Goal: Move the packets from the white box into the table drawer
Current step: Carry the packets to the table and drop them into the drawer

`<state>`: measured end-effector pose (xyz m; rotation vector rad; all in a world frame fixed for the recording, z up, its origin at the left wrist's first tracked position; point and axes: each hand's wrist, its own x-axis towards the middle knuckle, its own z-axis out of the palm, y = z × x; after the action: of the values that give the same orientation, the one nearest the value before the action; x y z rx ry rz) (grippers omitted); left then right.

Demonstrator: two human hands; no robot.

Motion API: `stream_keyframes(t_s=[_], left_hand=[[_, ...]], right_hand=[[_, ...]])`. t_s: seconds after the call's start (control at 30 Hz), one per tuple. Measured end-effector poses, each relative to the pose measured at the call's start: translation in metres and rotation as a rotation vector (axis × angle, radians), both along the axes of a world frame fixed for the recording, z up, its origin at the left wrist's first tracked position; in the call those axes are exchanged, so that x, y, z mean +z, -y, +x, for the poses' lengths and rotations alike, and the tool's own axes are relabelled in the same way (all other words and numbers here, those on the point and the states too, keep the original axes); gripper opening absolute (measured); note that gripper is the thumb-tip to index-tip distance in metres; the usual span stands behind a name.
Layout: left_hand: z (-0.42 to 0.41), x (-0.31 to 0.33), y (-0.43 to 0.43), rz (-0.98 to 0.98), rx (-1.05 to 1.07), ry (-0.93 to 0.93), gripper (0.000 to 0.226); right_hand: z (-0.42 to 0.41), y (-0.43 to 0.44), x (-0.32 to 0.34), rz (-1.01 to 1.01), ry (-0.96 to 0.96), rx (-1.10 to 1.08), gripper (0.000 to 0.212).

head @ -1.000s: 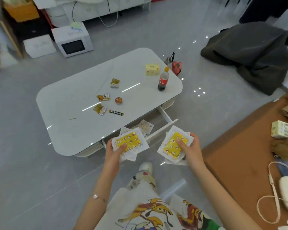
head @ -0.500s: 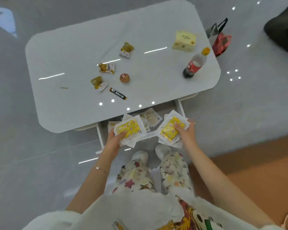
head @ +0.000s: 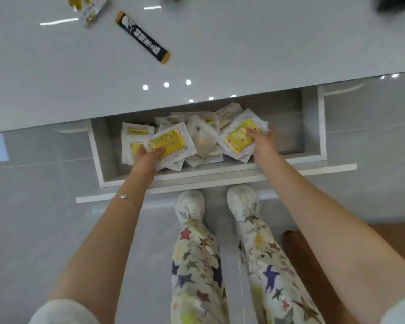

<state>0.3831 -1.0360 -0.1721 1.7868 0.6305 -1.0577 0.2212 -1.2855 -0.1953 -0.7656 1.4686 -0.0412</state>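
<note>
Left hand (head: pixel 147 157) first: it is clamped on a small stack of packets (head: pixel 168 143), thumb pressed on the yellow printed face and fingers tucked beneath, so the bundle stays together as one. Right hand (head: pixel 263 146) does the same with a second stack (head: pixel 239 136), pinching it at its near right corner. Both hands are down inside the open drawer (head: pixel 313 127), low over the contents. That looks to me like a plain set-down rather than a toss, so the bundles won't scatter.

Both stacks lie flat, yellow side up. The left one's long axis runs roughly side to side along the drawer, its right end tipped a little toward the back. The right one sits more askew, its long axis slanting from near-left to far-right, with one corner pointing at the back wall.

Between and behind the stacks lies a heap of loose packets (head: pixel 201 136), overlapping at all angles. Some are face down and show only pale wrapper. The right part of the drawer is bare, so I judge there is room for both bundles.

Above the drawer's mouth, the glossy worktop (head: pixel 220 54) carries a black stick sachet (head: pixel 142 37), lying diagonally and well apart from the hands. The white box is nowhere in sight, so I cannot say how many packets remain in it.
</note>
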Motion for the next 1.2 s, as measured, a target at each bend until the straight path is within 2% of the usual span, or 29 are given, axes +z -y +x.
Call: stream_keyframes(t_s=[0.07,0.2,0.27,0.33,0.4,0.53,0.67,0.77,0.9,1.0,1.2], left_hand=[[0.0,-0.005,0.001,0.018,-0.032,0.028,0.031],[-0.005,0.003,0.005,0.133,-0.191,0.146,0.035],[-0.008,0.008,0.009,0.2,-0.32,0.208,0.049],[-0.011,0.028,0.009,0.233,-0.371,0.274,0.059],[-0.013,0.055,0.009,0.253,-0.412,0.374,0.057],[-0.016,0.127,0.008,0.275,-0.582,0.515,0.052],[-0.02,0.212,0.002,0.419,-0.87,0.735,0.053],[-0.024,0.28,-0.008,0.494,-0.984,0.791,0.058],[-0.034,0.367,-0.029,0.556,-0.99,0.843,0.064],[-0.045,0.424,-0.054,0.616,-0.917,0.852,0.073],[-0.056,0.5,-0.107,0.669,-0.716,0.814,0.066]], right_hand=[[0.006,-0.001,-0.001,-0.035,-0.031,0.053,0.03],[0.013,-0.001,0.01,-0.154,-0.148,0.222,0.033],[0.012,0.0,0.015,-0.228,-0.173,0.342,0.035],[0.01,-0.001,0.035,-0.29,-0.213,0.458,0.058],[0.007,0.001,0.066,-0.394,-0.252,0.597,0.077],[0.007,0.009,0.145,-0.523,-0.262,0.916,0.069],[0.013,0.015,0.24,-0.659,-0.38,1.242,0.07],[0.019,0.008,0.311,-0.761,-0.406,1.441,0.071],[0.031,-0.011,0.4,-0.924,-0.363,1.6,0.071],[0.045,-0.03,0.451,-1.031,-0.29,1.709,0.074],[0.089,-0.083,0.531,-1.191,-0.143,1.918,0.076]])
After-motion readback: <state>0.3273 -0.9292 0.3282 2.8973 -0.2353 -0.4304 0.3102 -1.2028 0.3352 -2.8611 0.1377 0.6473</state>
